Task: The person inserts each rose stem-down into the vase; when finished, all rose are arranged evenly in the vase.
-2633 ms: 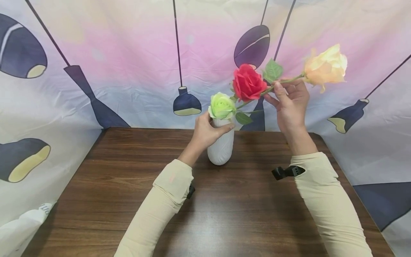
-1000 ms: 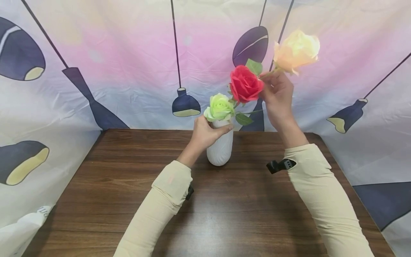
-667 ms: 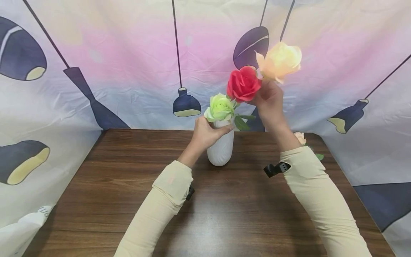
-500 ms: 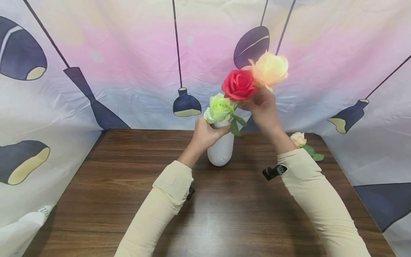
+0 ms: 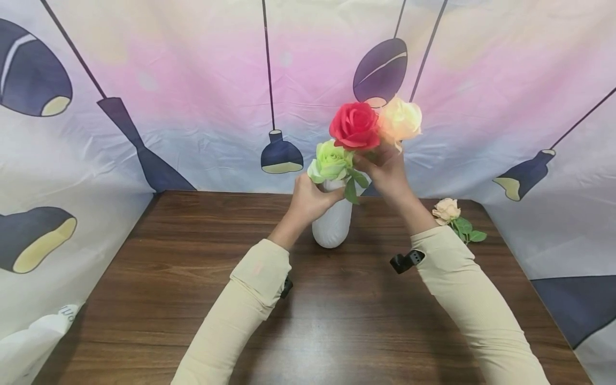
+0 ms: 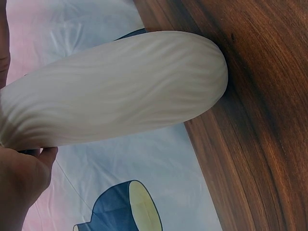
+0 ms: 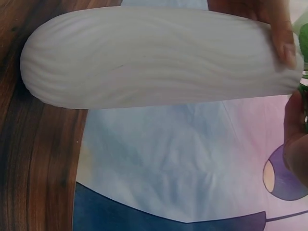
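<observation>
A white ribbed vase (image 5: 331,227) stands upright near the table's back edge. My left hand (image 5: 310,199) grips it just below the mouth, thumb across the front. In the vase are a light green rose (image 5: 330,160) and a red rose (image 5: 355,126). My right hand (image 5: 387,170) pinches the stem of a pale yellow rose (image 5: 400,118), its bloom beside the red one. Most of that stem is hidden behind the red rose and my fingers. In the right wrist view, right-hand fingers (image 7: 294,120) are at the mouth of the vase.
A pale peach rose (image 5: 446,210) with green leaves lies at the table's back right, beside my right forearm. The brown wooden table (image 5: 337,310) ends at a printed cloth backdrop (image 5: 207,107). A white bag (image 5: 40,334) shows at the left edge.
My right hand has moved left and down with the yellow rose, to the vase. The peach rose has come into view from behind my right arm. My left hand stays on the vase.
</observation>
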`<move>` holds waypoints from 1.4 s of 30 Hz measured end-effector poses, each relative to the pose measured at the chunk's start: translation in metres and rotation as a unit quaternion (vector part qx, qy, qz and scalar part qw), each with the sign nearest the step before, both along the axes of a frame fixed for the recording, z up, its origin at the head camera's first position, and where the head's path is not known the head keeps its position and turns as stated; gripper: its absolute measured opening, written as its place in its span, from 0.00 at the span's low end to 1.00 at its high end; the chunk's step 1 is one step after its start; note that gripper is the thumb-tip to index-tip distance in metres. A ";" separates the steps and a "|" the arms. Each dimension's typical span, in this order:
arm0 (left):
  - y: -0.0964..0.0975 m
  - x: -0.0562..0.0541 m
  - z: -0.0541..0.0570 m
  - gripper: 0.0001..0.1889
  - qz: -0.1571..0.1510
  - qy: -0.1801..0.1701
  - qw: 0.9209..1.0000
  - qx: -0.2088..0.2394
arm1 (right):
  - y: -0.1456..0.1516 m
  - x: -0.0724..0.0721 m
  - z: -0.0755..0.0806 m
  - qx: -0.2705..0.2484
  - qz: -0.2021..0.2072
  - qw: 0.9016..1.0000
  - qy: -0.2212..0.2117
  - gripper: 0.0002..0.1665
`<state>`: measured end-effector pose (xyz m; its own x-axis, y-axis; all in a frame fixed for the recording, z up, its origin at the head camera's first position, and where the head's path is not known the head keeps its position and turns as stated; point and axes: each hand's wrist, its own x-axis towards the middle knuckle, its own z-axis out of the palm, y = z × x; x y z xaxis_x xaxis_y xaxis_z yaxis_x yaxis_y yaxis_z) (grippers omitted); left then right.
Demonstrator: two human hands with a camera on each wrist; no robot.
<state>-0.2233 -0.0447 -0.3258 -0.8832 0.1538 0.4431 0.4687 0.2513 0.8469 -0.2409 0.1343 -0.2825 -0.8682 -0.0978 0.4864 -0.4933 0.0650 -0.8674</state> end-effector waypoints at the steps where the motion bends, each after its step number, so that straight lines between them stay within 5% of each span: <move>1: 0.000 0.000 0.000 0.27 0.000 0.001 1.000 0.000 | 0.001 0.000 0.001 0.000 0.001 1.000 -0.007 0.21; 8: 0.001 0.000 -0.001 0.27 0.000 0.007 1.000 0.002 | 0.013 0.007 0.007 0.008 -0.013 0.999 -0.038 0.24; 13: 0.000 0.000 0.000 0.27 0.003 0.006 1.000 0.003 | 0.018 0.011 0.009 -0.076 0.012 0.995 -0.062 0.20; 22: 0.000 0.000 0.000 0.27 0.010 -0.001 1.000 -0.003 | 0.005 0.009 0.009 -0.279 0.065 0.952 -0.105 0.22; 27: 0.000 0.000 0.001 0.27 0.007 0.001 1.000 -0.003 | 0.000 0.007 0.010 -0.346 0.061 0.928 -0.124 0.24; 31: 0.000 0.001 0.001 0.28 0.005 0.001 1.000 -0.001 | -0.003 0.007 0.011 -0.365 0.059 0.921 -0.124 0.26; 37: 0.000 0.001 0.001 0.27 0.006 -0.001 1.000 -0.002 | -0.008 0.009 0.006 -0.323 0.041 0.939 -0.109 0.28; 42: 0.001 0.001 0.001 0.28 0.008 0.000 1.000 -0.004 | -0.013 0.008 -0.003 -0.232 0.030 0.969 -0.075 0.27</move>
<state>-0.2226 -0.0440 -0.3248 -0.8857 0.1439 0.4414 0.4642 0.2656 0.8449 -0.2325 0.1210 -0.2856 -0.9320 0.0489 0.3591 -0.3504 -0.3740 -0.8587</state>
